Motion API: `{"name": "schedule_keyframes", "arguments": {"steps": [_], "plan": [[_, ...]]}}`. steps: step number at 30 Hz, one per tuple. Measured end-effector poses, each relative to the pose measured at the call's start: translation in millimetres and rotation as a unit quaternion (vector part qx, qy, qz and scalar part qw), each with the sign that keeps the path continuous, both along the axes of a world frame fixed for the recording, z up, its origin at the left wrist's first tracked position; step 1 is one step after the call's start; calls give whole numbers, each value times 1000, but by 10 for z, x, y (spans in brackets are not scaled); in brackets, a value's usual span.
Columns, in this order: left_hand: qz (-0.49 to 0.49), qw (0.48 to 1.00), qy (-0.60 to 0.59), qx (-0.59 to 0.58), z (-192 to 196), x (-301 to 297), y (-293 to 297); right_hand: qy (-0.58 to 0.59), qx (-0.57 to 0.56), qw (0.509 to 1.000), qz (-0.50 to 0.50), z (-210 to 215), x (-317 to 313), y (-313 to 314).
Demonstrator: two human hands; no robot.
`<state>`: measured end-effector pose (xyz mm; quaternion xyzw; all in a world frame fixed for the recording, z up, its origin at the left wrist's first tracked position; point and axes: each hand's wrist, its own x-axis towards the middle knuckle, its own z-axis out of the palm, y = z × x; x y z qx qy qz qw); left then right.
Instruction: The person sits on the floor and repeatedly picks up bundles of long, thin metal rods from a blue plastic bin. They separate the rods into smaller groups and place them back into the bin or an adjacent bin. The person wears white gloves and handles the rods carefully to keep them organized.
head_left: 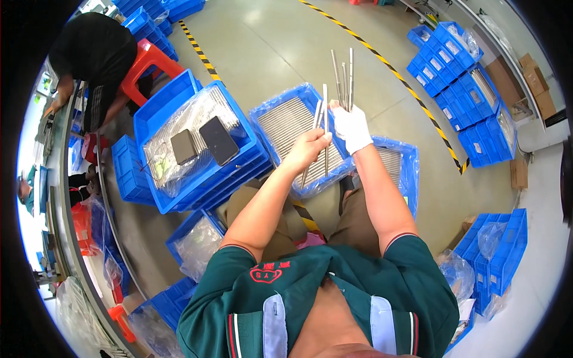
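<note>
My left hand [307,148], bare, grips a few thin metal rods [324,128] that hang down over a blue crate [262,119]. My right hand [351,126] wears a white glove and holds several more metal rods [343,77] pointing upward. The blue crate below both hands is lined with clear plastic and filled with rows of rods [292,122]. A second lined blue crate [409,164] with rods sits just right of my right forearm. My knees are under the crates.
A stack of blue crates [155,119] to the left carries a plastic-covered tray with a dark phone [218,140] and a dark wallet [183,146]. More blue crates [465,89] stand at right and lower right. A person in black [95,51] sits on a red stool [149,59].
</note>
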<state>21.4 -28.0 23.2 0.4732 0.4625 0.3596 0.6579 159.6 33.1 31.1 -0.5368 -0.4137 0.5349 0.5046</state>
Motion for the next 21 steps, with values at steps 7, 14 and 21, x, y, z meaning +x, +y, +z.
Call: {"name": "schedule_keyframes", "arguments": {"steps": [7,14,21], "plan": [[-65,985,-131,-89,8,82,5,82,-37,995,-36,-60,155,71],[-23,986,-133,-94,67,181,-47,145,-30,981,-122,-224,127,182],[-40,966,-206,-148,78,-80,-118,215,-14,951,-223,-281,771,539]]}}
